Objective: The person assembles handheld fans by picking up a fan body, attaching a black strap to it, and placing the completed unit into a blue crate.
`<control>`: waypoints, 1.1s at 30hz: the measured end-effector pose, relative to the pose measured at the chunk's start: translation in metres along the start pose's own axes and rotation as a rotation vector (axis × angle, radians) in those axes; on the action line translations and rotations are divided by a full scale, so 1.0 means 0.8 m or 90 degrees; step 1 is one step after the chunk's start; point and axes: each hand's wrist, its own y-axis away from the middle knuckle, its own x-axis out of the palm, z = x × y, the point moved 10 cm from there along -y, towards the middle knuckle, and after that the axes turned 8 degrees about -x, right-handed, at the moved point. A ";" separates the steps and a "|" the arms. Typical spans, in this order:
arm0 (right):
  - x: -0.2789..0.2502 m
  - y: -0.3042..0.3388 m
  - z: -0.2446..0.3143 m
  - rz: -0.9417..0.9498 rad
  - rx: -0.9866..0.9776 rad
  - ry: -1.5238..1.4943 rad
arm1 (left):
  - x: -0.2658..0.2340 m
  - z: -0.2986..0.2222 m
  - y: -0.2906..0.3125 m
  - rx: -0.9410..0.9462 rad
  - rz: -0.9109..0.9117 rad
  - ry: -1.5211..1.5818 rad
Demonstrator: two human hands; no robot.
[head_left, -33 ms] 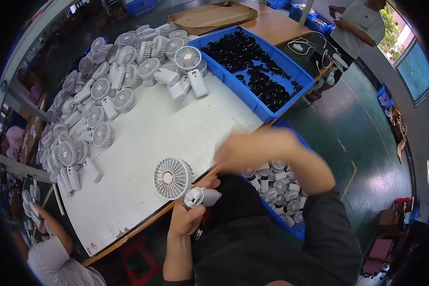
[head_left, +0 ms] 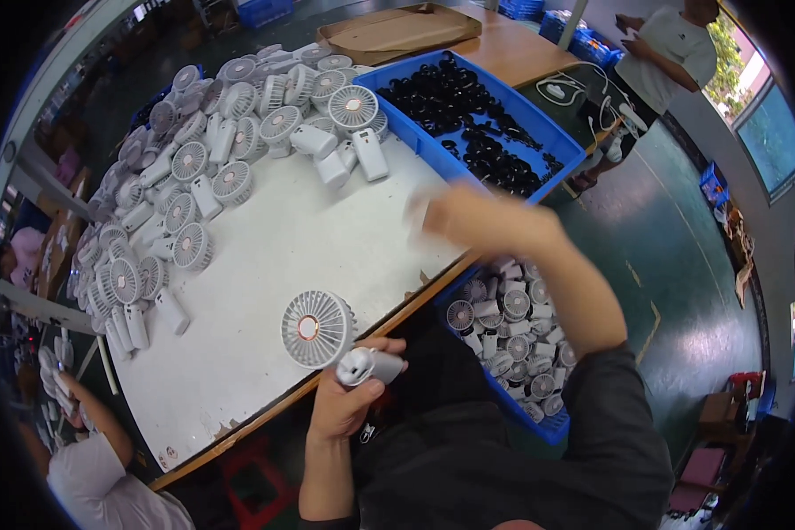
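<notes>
A white handheld fan [head_left: 316,331] is held in my left hand [head_left: 344,405] at the near edge of the table. My fingers wrap round its handle, and the round fan head tilts out over the white tabletop. My right hand [head_left: 481,216] is raised above the table's right side, just short of the blue tray [head_left: 461,175]. Motion smears its fingers, so I cannot make out whether they hold anything. Many small black parts [head_left: 450,102] lie in that tray. A large heap of white handheld fans [head_left: 230,132] covers the left and far side of the table.
Below the table's right edge stands a blue bin [head_left: 539,424] full of fans [head_left: 517,336]. A flat cardboard box [head_left: 397,34] lies at the back. One person [head_left: 106,459] sits at lower left; another person [head_left: 667,53] stands at upper right near white cables [head_left: 583,88].
My right hand has moved away from the held fan, up toward the blue tray. The fan and my left hand have barely shifted.
</notes>
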 end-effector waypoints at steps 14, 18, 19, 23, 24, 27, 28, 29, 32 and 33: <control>-0.171 -0.049 -0.281 -0.424 0.152 0.166 | -0.028 -0.021 0.033 0.072 0.009 0.012; -0.182 -0.032 -0.276 -0.554 0.055 -0.104 | -0.038 -0.015 0.032 0.064 -0.048 0.007; -0.170 -0.038 -0.284 -0.521 0.076 -0.167 | -0.039 -0.015 0.031 0.067 -0.055 0.008; -0.151 -0.036 -0.296 -0.518 0.049 -0.427 | -0.045 -0.013 0.029 0.052 -0.108 0.018; -0.151 -0.034 -0.294 -0.544 0.018 -0.495 | -0.046 -0.012 0.031 0.039 -0.115 0.011; -0.162 -0.027 -0.277 -0.547 0.003 -0.448 | -0.048 -0.010 0.032 0.031 -0.131 0.005; -0.162 -0.027 -0.271 -0.541 0.007 -0.421 | -0.050 -0.011 0.033 0.036 -0.138 0.005; -0.161 -0.024 -0.275 -0.545 0.002 -0.464 | -0.050 -0.011 0.033 0.036 -0.137 0.004; -0.151 -0.014 -0.241 -0.613 -0.054 -0.597 | -0.056 -0.011 0.037 0.043 -0.187 0.007; -0.130 -0.015 -0.208 -0.574 -0.070 -0.630 | -0.055 -0.012 0.035 0.041 -0.186 0.002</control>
